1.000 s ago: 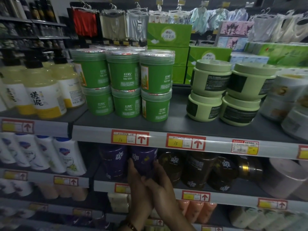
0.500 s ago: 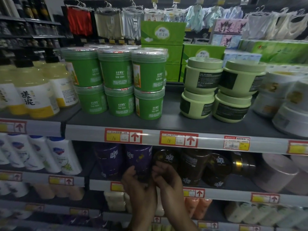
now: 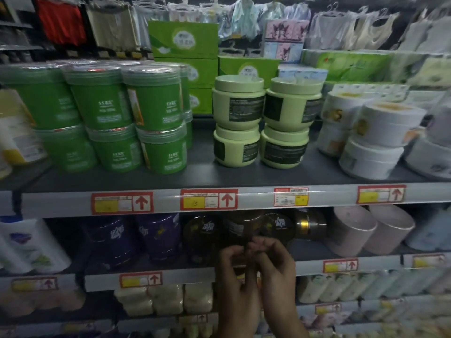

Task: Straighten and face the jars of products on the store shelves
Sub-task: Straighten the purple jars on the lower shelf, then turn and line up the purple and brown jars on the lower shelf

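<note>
Curling their fingers before a brown jar [image 3: 240, 228] on the second shelf [image 3: 97, 280], left hand [image 3: 235, 272] and right hand [image 3: 278, 267] sit close together; blur hides whether they grip it. A careless turn could knock over the neighbour jar [image 3: 280, 226] just beside.

Grey metal store shelving fills the view in dim light. The upper shelf [image 3: 202, 178] has a dark bare deck and a pale front rail [image 3: 251, 198] carrying red-and-yellow price tags [image 3: 208, 200], with a thin streak of glare along its plastic strip. The lower shelf [image 3: 310, 250] sits in deep shadow beneath it. Behind, green cartons [image 3: 183, 40] are stacked, and garments on hangers [image 3: 109, 28] hang in a row along the back.
</note>
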Available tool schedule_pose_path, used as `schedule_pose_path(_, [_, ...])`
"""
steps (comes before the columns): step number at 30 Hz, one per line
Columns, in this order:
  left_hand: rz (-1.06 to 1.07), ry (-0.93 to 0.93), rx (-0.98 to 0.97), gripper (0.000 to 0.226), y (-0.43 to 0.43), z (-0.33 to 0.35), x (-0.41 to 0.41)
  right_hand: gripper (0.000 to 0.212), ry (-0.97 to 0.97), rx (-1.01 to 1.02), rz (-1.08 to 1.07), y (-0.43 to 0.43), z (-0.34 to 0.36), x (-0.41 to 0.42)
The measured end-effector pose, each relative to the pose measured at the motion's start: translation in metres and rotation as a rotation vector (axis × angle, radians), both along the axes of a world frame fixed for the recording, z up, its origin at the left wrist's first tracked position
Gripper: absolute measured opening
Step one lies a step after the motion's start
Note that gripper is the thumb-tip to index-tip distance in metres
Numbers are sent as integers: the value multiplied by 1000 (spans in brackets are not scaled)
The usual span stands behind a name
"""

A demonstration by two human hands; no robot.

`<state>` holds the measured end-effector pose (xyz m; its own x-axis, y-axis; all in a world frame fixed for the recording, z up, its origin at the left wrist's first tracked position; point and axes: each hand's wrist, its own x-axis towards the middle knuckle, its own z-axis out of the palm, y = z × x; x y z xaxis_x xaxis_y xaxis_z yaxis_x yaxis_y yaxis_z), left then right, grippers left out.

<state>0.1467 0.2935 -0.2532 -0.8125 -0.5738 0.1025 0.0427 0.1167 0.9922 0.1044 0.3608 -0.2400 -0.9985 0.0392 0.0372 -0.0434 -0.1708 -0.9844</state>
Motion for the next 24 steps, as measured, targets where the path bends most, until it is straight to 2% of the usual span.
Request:
schedule_pose_path(3, [-107,-22,2,35,24,4,-9,22,-12,-1,-108,27,-4,-12])
schedule_pose_path(8, [-251,-13,27,39,56,16,-36,27,-38,-3,-211,71,0,-32])
schedule_pose_path(12, [-328,-44,91,39,74,24,-66,29,-71,17,-223,100,0,-49])
schedule_pose_path(15, [-382,-92,86,46,85,25,-82,41,-102,55,-191,115,2,-58])
schedule_pose_path(18, [-426,-120,38,49,96,25,-94,45,-118,75,-146,126,1,-67])
schedule_pose_path(20, [-454,-130,21,48,102,25,-100,45,-111,81,-125,131,1,-72])
schedule_pose_path(23, [-486,-129,29,40,111,24,-109,29,-113,88,-122,137,-1,-80])
schedule_pose_path(24, [-492,-133,42,39,114,23,-113,30,-123,93,-119,140,-2,-82])
